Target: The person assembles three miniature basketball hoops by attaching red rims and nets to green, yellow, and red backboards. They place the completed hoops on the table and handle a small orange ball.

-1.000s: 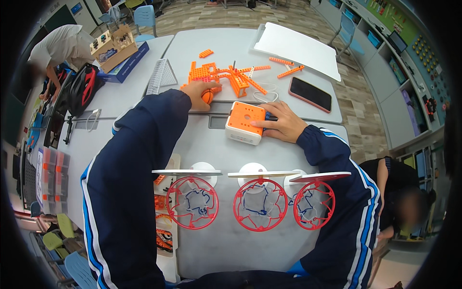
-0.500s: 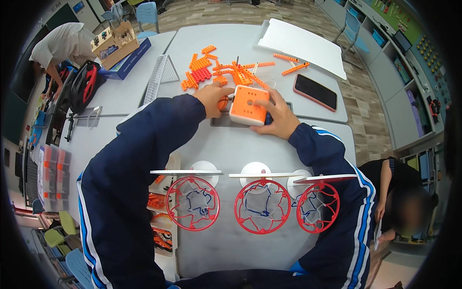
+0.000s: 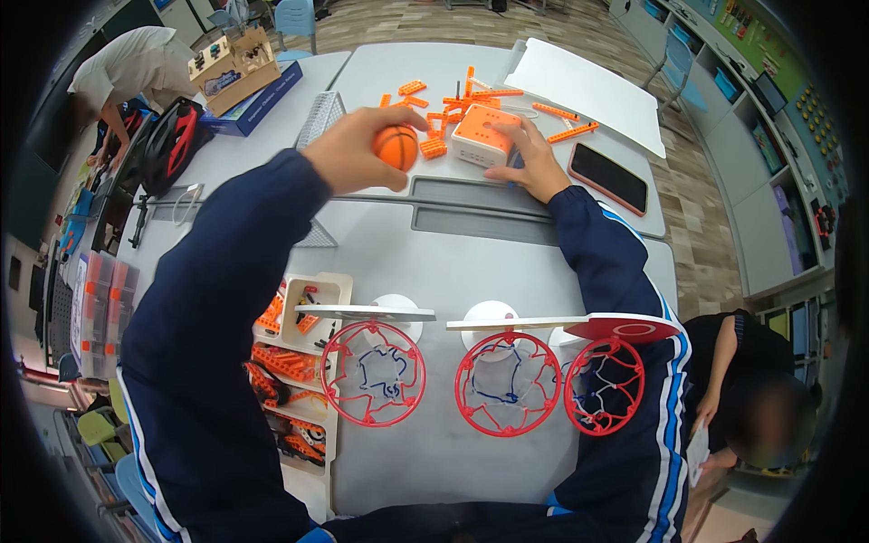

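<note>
My left hand (image 3: 347, 152) grips a small orange toy basketball (image 3: 396, 148) above the far part of the table. Fingers and thumb wrap its far and near sides. My right hand (image 3: 536, 165) holds an orange-topped white box (image 3: 481, 134) by its right side, thumb at the near face. Loose orange building pieces (image 3: 436, 147) lie just behind and between both hands. Nearer to me stand three toy basketball hoops with red rims and nets: a left hoop (image 3: 374, 424), a middle hoop (image 3: 507, 434) and a right hoop (image 3: 606, 433), which overlaps my right sleeve.
Right of the box lies a phone (image 3: 608, 178), with a large white panel (image 3: 588, 95) beyond it. A parts tray (image 3: 331, 290) sits near my left arm. A helmet (image 3: 167, 149) and blue box (image 3: 256, 102) are far left. Two other people (image 3: 136, 63) (image 3: 724, 362) are nearby.
My left hand has lifted the basketball up and to the left, away from the box. The box, in my right hand, is farther back among the orange pieces. The view has shifted slightly.
</note>
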A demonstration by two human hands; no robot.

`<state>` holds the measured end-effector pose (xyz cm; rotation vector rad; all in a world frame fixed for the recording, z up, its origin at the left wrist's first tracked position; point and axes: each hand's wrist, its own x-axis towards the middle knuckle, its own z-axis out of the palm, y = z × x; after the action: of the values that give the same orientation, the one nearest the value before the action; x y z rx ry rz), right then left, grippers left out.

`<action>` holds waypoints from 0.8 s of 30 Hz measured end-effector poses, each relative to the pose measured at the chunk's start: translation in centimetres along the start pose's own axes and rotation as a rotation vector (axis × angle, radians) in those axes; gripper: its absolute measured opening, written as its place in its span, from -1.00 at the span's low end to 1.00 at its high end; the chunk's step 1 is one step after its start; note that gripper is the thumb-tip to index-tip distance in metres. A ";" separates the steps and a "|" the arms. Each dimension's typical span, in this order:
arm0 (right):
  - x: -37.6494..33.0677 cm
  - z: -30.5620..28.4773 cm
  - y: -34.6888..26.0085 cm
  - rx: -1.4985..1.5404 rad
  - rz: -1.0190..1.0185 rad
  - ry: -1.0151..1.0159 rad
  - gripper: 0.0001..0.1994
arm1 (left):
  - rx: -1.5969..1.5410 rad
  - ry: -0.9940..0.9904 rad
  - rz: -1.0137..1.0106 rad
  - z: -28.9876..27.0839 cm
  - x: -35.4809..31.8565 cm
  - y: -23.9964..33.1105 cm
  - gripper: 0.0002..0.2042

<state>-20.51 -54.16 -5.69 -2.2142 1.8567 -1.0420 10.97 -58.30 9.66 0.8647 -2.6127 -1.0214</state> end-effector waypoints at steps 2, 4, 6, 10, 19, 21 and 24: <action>-0.2 -0.8 0.1 -0.036 -0.061 0.004 -0.18 | 0.018 0.119 -0.038 -1.9 -2.9 1.3 -0.43; -0.9 -2.4 -0.2 -0.019 -0.060 0.034 -0.20 | -0.047 0.237 -0.074 -3.8 -6.1 2.2 -0.44; -2.5 -5.5 -0.4 0.040 -0.127 0.106 -0.31 | -0.187 0.300 -0.172 -5.2 -10.0 2.9 -0.43; -8.5 -11.8 -1.9 0.407 -0.009 0.192 -0.49 | -0.223 0.472 -0.165 -5.6 -18.8 4.7 -0.44; -26.9 -21.1 -13.2 0.315 0.297 0.928 -0.77 | -0.221 -0.185 -0.046 3.1 -32.6 11.0 -0.44; -30.2 -18.8 -17.6 0.183 0.112 0.916 -0.78 | -0.232 -0.304 -0.056 6.9 -32.4 10.9 -0.45; -33.5 -14.3 -23.3 0.158 -0.259 0.472 -0.78 | -0.278 -0.421 -0.132 12.4 -31.9 10.4 -0.44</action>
<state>-9.69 -12.81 1.04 -2.3008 1.5729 -1.8229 27.28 -26.48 8.17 0.8358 -2.6600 -1.7193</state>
